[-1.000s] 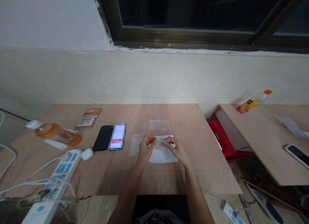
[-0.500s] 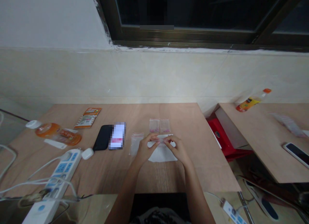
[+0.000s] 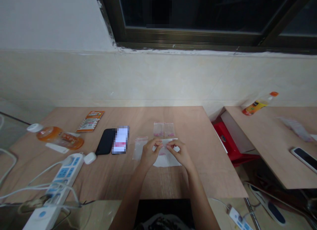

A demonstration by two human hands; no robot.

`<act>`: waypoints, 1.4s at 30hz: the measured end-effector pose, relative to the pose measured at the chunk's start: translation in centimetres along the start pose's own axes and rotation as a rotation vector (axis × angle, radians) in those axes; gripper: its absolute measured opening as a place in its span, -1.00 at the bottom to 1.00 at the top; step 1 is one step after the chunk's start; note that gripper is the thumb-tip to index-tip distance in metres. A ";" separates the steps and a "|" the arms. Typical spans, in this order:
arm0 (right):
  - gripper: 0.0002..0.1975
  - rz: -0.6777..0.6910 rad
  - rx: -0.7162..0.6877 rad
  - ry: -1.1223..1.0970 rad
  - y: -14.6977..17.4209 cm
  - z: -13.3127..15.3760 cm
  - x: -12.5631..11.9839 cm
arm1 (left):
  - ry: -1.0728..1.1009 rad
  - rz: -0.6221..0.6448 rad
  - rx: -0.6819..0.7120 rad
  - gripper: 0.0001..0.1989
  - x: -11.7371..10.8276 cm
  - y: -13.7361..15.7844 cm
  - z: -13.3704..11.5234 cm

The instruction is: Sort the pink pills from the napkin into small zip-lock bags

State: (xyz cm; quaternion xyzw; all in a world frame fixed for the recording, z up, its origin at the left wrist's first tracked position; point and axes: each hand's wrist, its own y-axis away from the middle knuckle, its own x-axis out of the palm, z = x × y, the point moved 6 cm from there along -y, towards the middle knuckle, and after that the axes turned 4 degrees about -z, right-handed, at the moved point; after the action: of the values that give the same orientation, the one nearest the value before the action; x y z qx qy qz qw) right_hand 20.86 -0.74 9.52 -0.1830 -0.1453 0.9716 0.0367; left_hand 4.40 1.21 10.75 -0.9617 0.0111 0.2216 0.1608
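My left hand [image 3: 149, 154] and my right hand [image 3: 181, 153] meet over a sheet of white paper [image 3: 167, 161] on the wooden table. Thumb and fingers of each are pinched on what looks like a small clear plastic bag [image 3: 162, 150], hard to make out against the paper; a pinkish patch shows low in it. Just beyond the paper, two small clear bags [image 3: 158, 127] lie side by side with tiny pink pieces along their bottoms. Left of my left hand lies a clear zip bag [image 3: 139, 148] with a reddish strip at its top.
Farther left are a phone with a lit screen [image 3: 120, 140], a black phone-like slab [image 3: 106, 141], a white case [image 3: 90, 158], an orange packet [image 3: 90, 121], a lying drink bottle [image 3: 60, 137] and a power strip [image 3: 63, 174] with cables. A second table [image 3: 267, 147] stands right, across a gap.
My fingertips have shifted slightly, with my right fingers a little farther left. The pinkish patch below them shows more clearly now. The things lying on the table stay put.
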 end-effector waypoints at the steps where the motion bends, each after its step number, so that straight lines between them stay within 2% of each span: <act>1: -0.75 0.003 0.000 0.014 -0.1 0.1 0.1 | -0.019 0.005 0.005 -0.95 0.1 0.1 0.1; 6: -0.72 0.002 -0.048 0.102 -0.3 0.6 0.3 | -0.088 0.033 0.050 -0.97 0.4 0.0 0.1; 10: -0.71 -0.023 -0.091 0.151 -0.3 1.1 0.4 | -0.061 0.102 0.152 -0.80 0.7 -0.3 -0.6; 13: -0.72 -0.014 -0.106 0.160 -0.2 1.3 0.6 | -0.044 0.113 0.215 -0.83 1.1 -0.5 -1.1; 16: -0.72 -0.030 -0.102 0.142 -0.1 1.3 0.5 | -0.037 0.107 0.218 -0.89 1.4 -0.5 -1.2; 25: -0.74 -0.170 -0.021 0.006 0.0 -0.4 -1.7 | -0.061 0.113 0.203 -0.82 0.2 -0.6 -0.8; 28: -0.77 -0.190 0.023 -0.047 0.0 -1.6 -2.1 | -0.081 0.093 0.168 -0.84 -0.3 -0.9 -0.3; 32: -0.61 -0.352 0.177 -0.081 0.7 -5.6 -2.9 | -0.167 0.019 0.086 -0.85 -1.7 -2.5 0.6; 34: -0.57 -0.423 0.262 -0.108 1.4 -8.0 -3.1 | -0.204 0.010 0.118 -0.79 -2.4 -3.7 0.7; 36: -0.55 -0.433 0.302 -0.109 2.0 -9.7 -3.0 | -0.218 0.000 0.184 -0.80 -3.1 -5.0 0.5; 39: -0.55 -0.460 0.332 -0.057 2.7 -10.9 -3.1 | -0.194 -0.076 0.187 -0.82 -3.9 -6.9 0.8; 40: -0.55 -0.466 0.334 -0.042 2.8 -11.0 -3.1 | -0.169 -0.059 0.161 -0.81 -3.6 -7.4 1.1; 42: -0.55 -0.474 0.328 -0.028 2.8 -10.9 -3.2 | -0.084 0.058 0.107 -0.73 -2.1 -8.4 1.8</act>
State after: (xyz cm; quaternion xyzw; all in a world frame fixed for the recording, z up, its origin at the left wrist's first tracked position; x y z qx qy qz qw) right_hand 27.75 -0.89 0.11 -0.1220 -0.0254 0.9489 0.2898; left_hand 2.50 9.58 12.69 -0.9408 0.0439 0.2655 0.2059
